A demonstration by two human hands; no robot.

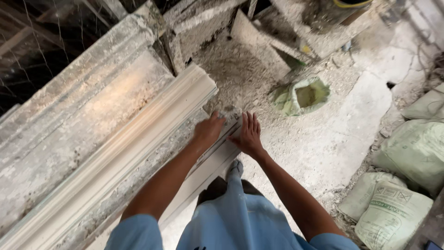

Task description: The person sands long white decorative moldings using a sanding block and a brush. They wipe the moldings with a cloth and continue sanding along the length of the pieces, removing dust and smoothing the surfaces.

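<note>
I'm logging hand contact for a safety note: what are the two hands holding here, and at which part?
Both hands are on the near end of a long white moulding strip: left hand on its top, right hand flat against its end. Whether either actually grips it cannot be told.

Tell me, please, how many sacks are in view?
5: one open sack on the floor ahead of the hands, and four closed sacks at right. More may lie beyond the frame.
</note>
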